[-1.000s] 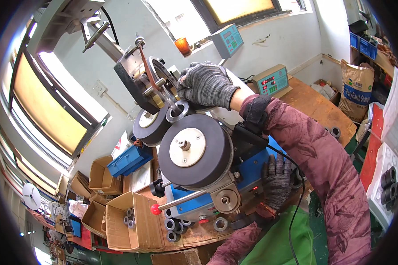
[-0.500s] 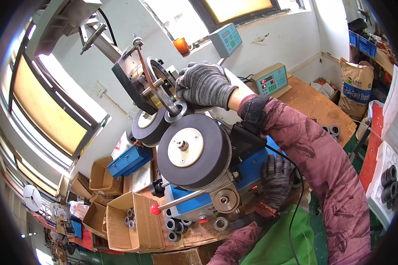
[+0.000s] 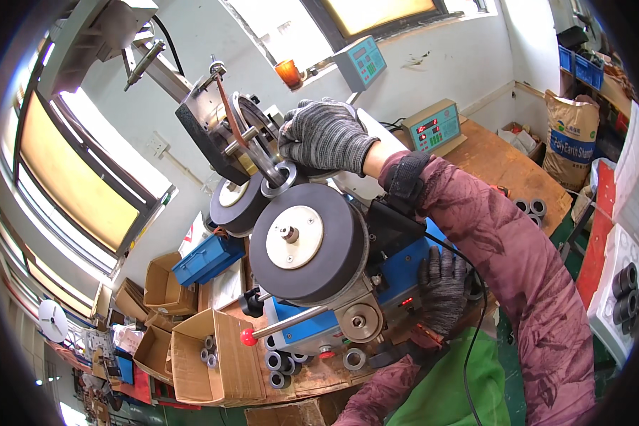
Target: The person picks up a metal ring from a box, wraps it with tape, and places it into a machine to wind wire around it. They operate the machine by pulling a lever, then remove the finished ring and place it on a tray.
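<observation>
My right hand (image 3: 326,135), in a grey-black knit glove, is raised to the winding head (image 3: 209,131) of a bench machine. Its fingers are curled beside the upright metal ring (image 3: 266,160); what they grip is hidden behind the glove. That ring passes through a small grey ring core (image 3: 279,179), which sits between two dark rollers, the large front one (image 3: 334,234) and a smaller rear one (image 3: 236,202). Lower down, my left hand (image 3: 441,291), gloved alike, lies with fingers spread against the side of the blue machine base (image 3: 397,273), holding nothing visible.
Behind the right arm stands a control box (image 3: 433,126) with red digits; a second box (image 3: 361,64) is at the wall. Ring cores (image 3: 277,362) lie by the base, near an open cardboard box (image 3: 220,355). A black cable (image 3: 483,312) hangs from the right wrist.
The right hand and the machine sit very slightly further left in the picture. More red digits are lit on the control box. The left hand stays where it was.
</observation>
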Tool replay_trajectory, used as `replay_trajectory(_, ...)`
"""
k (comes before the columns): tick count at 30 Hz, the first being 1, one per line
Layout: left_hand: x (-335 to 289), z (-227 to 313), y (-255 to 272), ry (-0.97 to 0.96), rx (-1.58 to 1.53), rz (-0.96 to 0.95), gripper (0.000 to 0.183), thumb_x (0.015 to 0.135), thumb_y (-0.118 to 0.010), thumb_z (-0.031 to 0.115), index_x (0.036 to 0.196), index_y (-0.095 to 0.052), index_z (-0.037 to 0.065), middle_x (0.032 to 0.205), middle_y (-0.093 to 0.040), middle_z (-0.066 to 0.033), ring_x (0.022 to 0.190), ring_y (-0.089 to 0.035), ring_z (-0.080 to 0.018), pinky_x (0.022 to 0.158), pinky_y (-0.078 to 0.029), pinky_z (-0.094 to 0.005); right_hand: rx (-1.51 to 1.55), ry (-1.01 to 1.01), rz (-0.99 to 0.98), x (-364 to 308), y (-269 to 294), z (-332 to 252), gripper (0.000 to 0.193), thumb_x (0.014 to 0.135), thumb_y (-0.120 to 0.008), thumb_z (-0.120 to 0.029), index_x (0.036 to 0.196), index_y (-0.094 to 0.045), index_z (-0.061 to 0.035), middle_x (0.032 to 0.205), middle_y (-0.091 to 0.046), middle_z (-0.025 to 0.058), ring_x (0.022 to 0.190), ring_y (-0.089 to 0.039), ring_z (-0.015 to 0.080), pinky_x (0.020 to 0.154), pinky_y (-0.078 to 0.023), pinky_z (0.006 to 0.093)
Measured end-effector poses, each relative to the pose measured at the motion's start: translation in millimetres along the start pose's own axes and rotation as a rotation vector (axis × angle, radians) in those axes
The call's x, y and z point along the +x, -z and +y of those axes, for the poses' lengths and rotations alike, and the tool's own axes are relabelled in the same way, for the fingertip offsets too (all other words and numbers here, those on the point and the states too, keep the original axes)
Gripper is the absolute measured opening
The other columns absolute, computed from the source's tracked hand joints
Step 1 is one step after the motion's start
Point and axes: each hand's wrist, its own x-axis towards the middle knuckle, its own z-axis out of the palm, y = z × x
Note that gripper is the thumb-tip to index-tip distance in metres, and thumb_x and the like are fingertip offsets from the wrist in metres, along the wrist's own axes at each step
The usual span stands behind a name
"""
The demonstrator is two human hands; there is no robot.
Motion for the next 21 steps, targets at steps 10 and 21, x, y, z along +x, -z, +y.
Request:
replay_trajectory(10,1.5,0.1,-5.9,-0.007,0.092,0.039,0.036,0.085,-0.054,0.032,0.11,-0.06,0.006,0.125,-0.05,-0.0164,0.128,-0.038,-0.0364,0.105,-0.027,-0.0528,-0.014,-0.016,0.001,0.9,-0.7,3.2,0.021,0.079,-0.058,-0.036,0.081,-0.069,-0.0187,0.085,-0.064,0.0083,0.086,-0.062,0.0262,0.076,-0.05,0.04)
replay_trajectory(21,-7.6,8.7,12.0,0.039,0.002,-0.064,0.043,0.083,-0.055,0.031,0.12,-0.055,0.008,0.133,-0.045,-0.0173,0.13,-0.035,-0.0371,0.107,-0.024,-0.0525,0.126,0.003,-0.029,1.8,-8.5,5.9,0.023,0.078,-0.061,-0.036,0.083,-0.071,-0.0167,0.088,-0.067,0.009,0.087,-0.063,0.0265,0.079,-0.05,0.0385)
